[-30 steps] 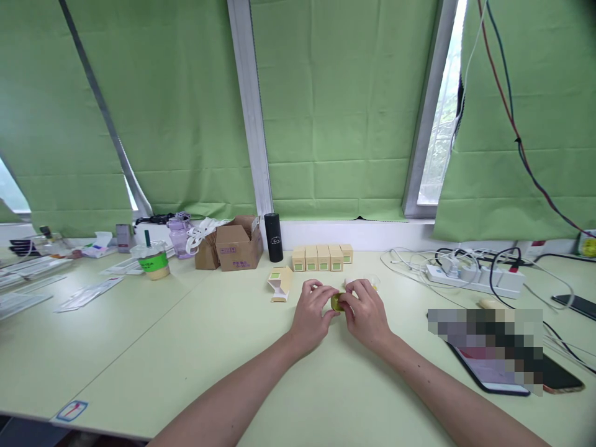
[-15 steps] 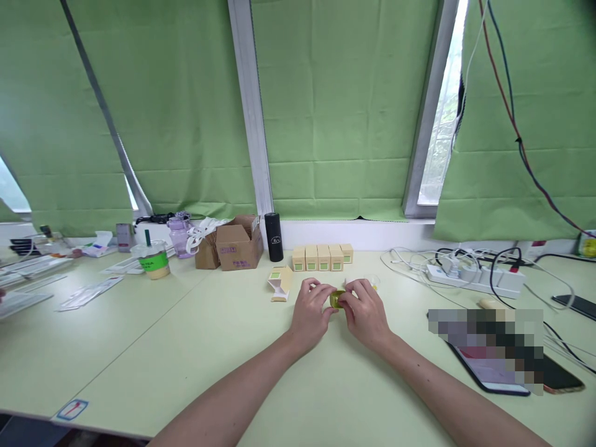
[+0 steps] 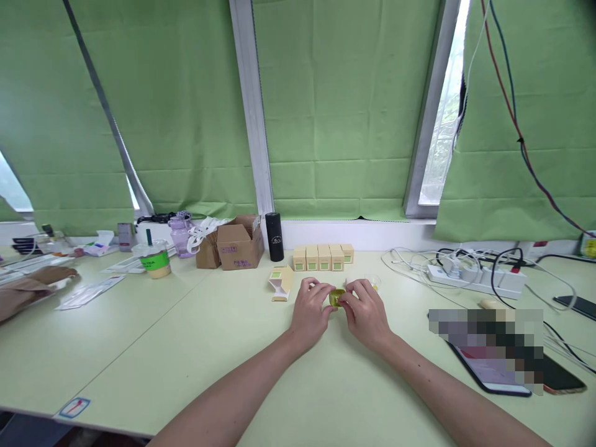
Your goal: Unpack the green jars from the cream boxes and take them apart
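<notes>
Between the hands (image 3: 313,313) (image 3: 367,315), both pinched nearly closed on it, sits a small yellow-green object (image 3: 335,297).

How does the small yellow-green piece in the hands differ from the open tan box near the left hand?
Colour: the piece is yellow-green; the open box is mostly tan.
Support: the piece is held between the left hand and right hand; the open box rests on the table, untouched.
Size: the piece looks smaller than the open box.
Shared: both show green, the open box on its label.
</notes>
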Tool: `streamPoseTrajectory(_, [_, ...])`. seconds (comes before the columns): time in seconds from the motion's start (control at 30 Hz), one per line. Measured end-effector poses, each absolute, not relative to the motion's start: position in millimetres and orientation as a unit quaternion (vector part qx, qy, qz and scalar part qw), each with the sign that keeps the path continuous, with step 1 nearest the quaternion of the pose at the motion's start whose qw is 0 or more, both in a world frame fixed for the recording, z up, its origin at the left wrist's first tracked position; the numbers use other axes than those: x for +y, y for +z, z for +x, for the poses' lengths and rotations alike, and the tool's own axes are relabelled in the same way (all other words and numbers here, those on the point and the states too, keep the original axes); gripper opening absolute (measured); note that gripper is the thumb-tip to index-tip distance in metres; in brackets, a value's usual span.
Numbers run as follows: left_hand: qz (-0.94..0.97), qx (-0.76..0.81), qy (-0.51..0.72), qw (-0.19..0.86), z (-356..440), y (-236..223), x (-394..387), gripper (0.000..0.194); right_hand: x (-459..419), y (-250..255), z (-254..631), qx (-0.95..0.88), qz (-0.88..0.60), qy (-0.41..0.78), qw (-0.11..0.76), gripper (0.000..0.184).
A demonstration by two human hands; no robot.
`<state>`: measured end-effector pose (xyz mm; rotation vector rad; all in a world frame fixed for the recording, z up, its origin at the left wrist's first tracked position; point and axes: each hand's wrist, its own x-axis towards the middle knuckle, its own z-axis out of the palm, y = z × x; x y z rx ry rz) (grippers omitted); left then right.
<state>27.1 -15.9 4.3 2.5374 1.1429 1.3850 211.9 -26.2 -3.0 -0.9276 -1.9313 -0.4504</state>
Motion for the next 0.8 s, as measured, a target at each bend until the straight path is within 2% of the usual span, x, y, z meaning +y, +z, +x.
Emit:
streamPoseTrajectory(0.43, [0.808, 0.380, 0.450, -0.002, 26, 2, -13, 0.046, -27, -1, 211, -0.780, -0.367, -0.182, 0.472, 0.019])
streamPoseTrajectory(0.8, [0.696, 0.493, 0.513, 0.094, 16, -2, 4, 0.043, -31, 2, 207, -0.774, -0.369, -0.179, 0.482, 0.018])
